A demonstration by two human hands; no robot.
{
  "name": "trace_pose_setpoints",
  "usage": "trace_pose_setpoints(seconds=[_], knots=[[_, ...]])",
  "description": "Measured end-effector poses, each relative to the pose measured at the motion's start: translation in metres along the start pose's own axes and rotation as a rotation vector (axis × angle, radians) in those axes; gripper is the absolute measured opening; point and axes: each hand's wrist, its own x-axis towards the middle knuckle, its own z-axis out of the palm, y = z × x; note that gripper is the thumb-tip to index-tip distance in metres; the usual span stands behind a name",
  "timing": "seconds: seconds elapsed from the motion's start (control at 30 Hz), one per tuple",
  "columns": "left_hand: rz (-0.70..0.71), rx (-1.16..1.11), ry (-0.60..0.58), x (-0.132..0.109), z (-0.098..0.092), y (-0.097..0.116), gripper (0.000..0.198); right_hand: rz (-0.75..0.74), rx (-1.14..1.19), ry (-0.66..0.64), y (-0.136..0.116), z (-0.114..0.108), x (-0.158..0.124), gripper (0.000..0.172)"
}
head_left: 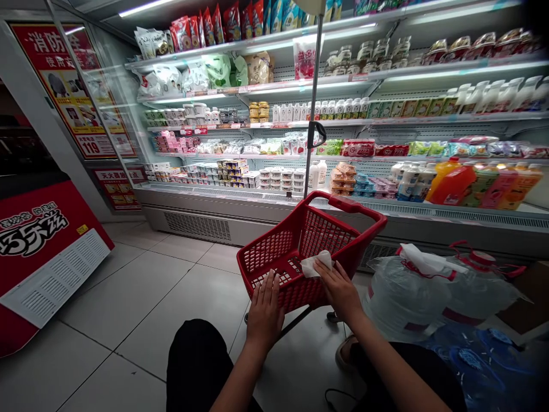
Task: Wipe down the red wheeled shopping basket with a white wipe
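A small red plastic shopping cart (300, 293) with lattice walls stands in front of my knees, its handle towards the upper right. My left hand (263, 315) rests on the near rim of the basket, fingers stretched out side by side. On the same rim, farther right, my right hand (341, 290) presses a white wipe (314, 265) against the plastic with its fingertips. Part of the wipe sticks out beyond the fingers to the left. Only the red basket floor with its openings shows inside the cart.
A refrigerated display case (201, 220) stocked with dairy and drinks runs behind the cart. To the right are large water jugs (405, 300), with blue-tinted bottles (472, 360) below them. A red freezer (47, 252) stands left on the tiled floor (141, 297).
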Motion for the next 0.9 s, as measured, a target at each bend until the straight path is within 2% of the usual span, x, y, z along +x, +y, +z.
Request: trace_pose_setpoints(seconds=[0.1,0.27,0.33,0.4,0.47,0.6,0.67,0.73,0.9], knots=[[-0.009,-0.008,-0.001,0.003,0.001,0.006,0.088,0.030,-0.014,0.021,-0.006,0.005,0.000,0.060],[0.006,0.015,0.021,0.007,0.007,0.009,0.086,-0.108,0.064,-0.015,-0.069,0.016,0.001,0.066],[0.017,0.029,0.022,0.006,0.009,0.008,0.084,-0.163,0.096,-0.034,-0.080,0.016,0.001,0.070],[0.028,0.029,0.011,0.005,0.008,0.006,0.085,-0.200,0.114,-0.045,-0.071,0.013,-0.001,0.072],[0.036,0.013,-0.001,0.002,0.006,0.005,0.086,-0.189,0.109,-0.038,-0.045,0.008,-0.004,0.072],[0.025,-0.032,-0.003,-0.002,0.003,0.006,0.085,-0.001,0.024,0.031,0.017,-0.001,-0.015,0.067],[0.035,-0.052,0.004,-0.002,0.002,0.004,0.082,0.058,0.000,0.043,0.034,-0.003,-0.019,0.065],[0.046,-0.066,0.005,-0.002,0.001,0.001,0.079,0.088,0.003,0.051,0.039,-0.002,-0.021,0.065],[0.026,-0.082,-0.025,0.002,0.001,-0.004,0.071,0.129,0.047,0.071,0.033,0.009,-0.013,0.064]])
